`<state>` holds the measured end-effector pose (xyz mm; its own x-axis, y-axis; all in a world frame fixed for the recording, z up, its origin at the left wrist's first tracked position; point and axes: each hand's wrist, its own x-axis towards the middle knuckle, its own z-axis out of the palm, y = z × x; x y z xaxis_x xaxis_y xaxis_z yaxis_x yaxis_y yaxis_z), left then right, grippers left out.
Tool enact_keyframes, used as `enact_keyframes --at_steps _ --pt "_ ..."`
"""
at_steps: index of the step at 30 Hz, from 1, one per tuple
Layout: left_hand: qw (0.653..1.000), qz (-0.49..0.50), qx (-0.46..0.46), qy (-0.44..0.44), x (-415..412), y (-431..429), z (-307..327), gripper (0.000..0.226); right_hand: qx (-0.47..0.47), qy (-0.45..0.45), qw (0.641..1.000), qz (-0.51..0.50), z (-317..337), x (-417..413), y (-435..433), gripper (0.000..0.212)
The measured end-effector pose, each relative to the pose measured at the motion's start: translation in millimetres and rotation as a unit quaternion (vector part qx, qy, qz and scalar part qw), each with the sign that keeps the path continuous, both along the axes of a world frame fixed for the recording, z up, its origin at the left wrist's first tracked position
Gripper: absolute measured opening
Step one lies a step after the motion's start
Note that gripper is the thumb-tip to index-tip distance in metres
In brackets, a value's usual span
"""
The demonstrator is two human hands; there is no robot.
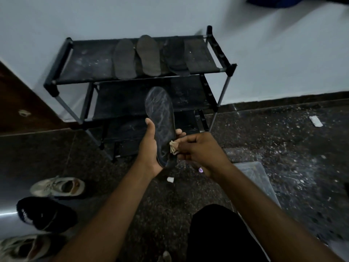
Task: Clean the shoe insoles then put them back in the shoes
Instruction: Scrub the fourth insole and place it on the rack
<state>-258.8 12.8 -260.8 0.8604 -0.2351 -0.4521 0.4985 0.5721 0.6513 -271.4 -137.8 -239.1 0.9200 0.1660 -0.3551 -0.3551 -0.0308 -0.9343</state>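
My left hand grips a dark insole from below, its toe pointing away toward the rack, with pale smears on its surface. My right hand pinches a small beige cloth against the insole's heel end. Three more dark insoles lie side by side on the top shelf of the black shoe rack. On the floor at the left are a beige sneaker, a black shoe and another beige sneaker.
The rack stands against a white wall, with a brown door to its left. A clear plastic container sits on the speckled dark floor under my right forearm. A small white cap lies on the floor. My dark-clad knee is at the bottom.
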Motion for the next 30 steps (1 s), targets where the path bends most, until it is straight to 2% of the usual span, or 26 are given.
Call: enact_keyframes --at_steps 5,8,11,15,18,22,30 --pt "0.996 0.073 -0.042 -0.031 -23.7 25.7 18.0 0.084 -0.008 -0.04 0.999 0.017 26.9 -6.1 29.8 0.009" --pt "0.993 0.098 -0.035 -0.047 -33.4 39.1 27.6 0.078 -0.072 -0.106 0.991 0.025 33.2 -14.0 46.1 0.008" --pt "0.992 0.111 -0.038 -0.056 -40.8 47.9 30.9 0.081 -0.156 -0.193 0.968 0.022 32.6 -25.9 58.6 0.009" --pt "0.992 0.103 -0.045 -0.049 -45.4 50.9 25.9 0.086 -0.224 -0.262 0.937 0.055 30.2 -44.7 67.9 0.008" --pt "0.992 0.106 -0.039 -0.048 -44.8 48.2 23.8 0.084 -0.292 -0.31 0.9 0.093 20.3 -49.0 71.9 0.012" --pt "0.993 0.104 -0.036 -0.04 -44.4 46.4 21.1 0.081 -0.317 -0.324 0.883 0.125 10.9 -45.6 73.7 0.012" --pt "0.995 0.093 -0.024 -0.04 -44.6 44.9 21.5 0.081 -0.312 -0.342 0.877 0.127 17.2 -47.8 69.7 0.008"
